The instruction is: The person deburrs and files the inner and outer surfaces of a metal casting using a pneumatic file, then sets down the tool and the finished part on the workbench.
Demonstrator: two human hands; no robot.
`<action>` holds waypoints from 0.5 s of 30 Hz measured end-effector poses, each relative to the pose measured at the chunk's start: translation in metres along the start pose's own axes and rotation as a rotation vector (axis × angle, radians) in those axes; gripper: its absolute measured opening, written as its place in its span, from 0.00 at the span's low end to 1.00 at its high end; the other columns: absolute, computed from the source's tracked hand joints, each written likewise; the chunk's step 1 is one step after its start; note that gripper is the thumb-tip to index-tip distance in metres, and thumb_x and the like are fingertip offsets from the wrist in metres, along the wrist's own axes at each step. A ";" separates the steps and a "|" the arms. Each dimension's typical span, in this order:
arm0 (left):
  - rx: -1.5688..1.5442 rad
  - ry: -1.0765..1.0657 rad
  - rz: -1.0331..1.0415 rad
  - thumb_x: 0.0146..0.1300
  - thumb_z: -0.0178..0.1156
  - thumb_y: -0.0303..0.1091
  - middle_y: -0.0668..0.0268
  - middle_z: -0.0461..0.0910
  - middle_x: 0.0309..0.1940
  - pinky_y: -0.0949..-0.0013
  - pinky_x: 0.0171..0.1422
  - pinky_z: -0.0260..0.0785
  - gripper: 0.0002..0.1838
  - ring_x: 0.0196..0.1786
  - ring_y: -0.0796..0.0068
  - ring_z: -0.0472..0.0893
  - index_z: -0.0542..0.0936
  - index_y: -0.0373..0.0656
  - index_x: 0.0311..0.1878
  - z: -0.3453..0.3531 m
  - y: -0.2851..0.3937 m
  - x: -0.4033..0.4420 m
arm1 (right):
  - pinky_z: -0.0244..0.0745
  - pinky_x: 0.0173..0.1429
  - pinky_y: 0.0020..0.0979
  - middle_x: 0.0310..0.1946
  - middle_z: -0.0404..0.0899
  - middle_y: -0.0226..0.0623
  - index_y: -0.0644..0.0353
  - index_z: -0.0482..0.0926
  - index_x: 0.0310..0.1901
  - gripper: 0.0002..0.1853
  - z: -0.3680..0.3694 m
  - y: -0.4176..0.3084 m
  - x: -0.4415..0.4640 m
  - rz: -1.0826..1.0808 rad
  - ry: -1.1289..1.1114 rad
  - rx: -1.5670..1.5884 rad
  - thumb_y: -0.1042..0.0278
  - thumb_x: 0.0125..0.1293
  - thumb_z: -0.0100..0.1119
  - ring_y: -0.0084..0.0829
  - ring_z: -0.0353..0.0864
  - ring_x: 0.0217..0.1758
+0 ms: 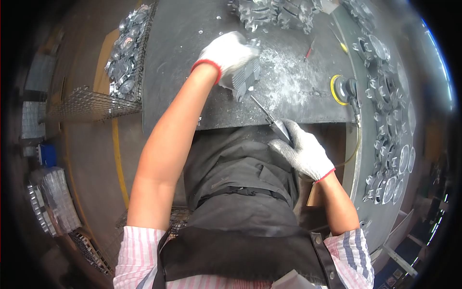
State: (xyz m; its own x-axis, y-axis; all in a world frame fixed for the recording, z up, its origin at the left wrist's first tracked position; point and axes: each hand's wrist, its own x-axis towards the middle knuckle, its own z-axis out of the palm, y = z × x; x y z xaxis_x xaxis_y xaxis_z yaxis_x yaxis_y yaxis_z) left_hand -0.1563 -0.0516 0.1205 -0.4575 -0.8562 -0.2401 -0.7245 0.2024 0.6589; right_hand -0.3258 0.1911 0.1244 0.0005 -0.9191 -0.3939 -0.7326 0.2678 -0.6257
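Note:
My left hand (227, 54), in a white knit glove with a red cuff, is closed around a grey metal casting with rows of fins (246, 77). It holds the casting tilted over the dark worktable (173, 72); blur hides the fingertips. Lower right, at the table's front edge, my gloved right hand (305, 153) is wrapped around a hand tool with a thin metal rod (262, 108). The rod points up and left toward the casting, and a gap shows between them. Pale dust lies on the table just right of the casting.
A disc sander with a yellow rim (340, 90) and hose rests at the table's right. Metal castings (276, 14) lie at the back, with several more on the right-hand bench (385, 111). A wire basket of metal parts (127, 55) stands left. A red slim tool (309, 50) lies at the back.

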 end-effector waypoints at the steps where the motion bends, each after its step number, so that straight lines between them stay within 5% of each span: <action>1: 0.062 -0.032 0.035 0.60 0.67 0.57 0.49 0.85 0.56 0.61 0.63 0.75 0.37 0.56 0.57 0.85 0.80 0.36 0.63 0.000 0.006 0.009 | 0.78 0.57 0.47 0.50 0.83 0.60 0.62 0.69 0.69 0.36 0.000 0.002 0.000 -0.032 0.023 -0.032 0.44 0.69 0.64 0.59 0.82 0.55; 5: 0.181 -0.175 0.088 0.60 0.65 0.55 0.57 0.88 0.51 0.60 0.62 0.75 0.28 0.55 0.59 0.85 0.87 0.40 0.52 0.002 0.002 0.048 | 0.79 0.56 0.48 0.50 0.83 0.58 0.62 0.67 0.70 0.38 -0.008 0.000 0.002 -0.136 0.044 -0.148 0.43 0.68 0.64 0.59 0.83 0.54; 15: 0.134 -0.125 0.053 0.60 0.62 0.53 0.53 0.88 0.49 0.60 0.61 0.74 0.26 0.51 0.57 0.85 0.88 0.40 0.49 0.001 -0.004 0.042 | 0.81 0.40 0.48 0.37 0.82 0.52 0.60 0.68 0.70 0.36 -0.025 -0.027 0.018 -0.254 0.053 -0.611 0.42 0.70 0.60 0.52 0.86 0.36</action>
State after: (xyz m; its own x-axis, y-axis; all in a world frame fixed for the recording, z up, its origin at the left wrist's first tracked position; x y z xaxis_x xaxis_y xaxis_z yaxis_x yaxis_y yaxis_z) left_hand -0.1734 -0.0881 0.1073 -0.5511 -0.7786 -0.3001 -0.7563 0.3142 0.5738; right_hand -0.3226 0.1601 0.1508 0.2023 -0.9493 -0.2407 -0.9683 -0.1570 -0.1945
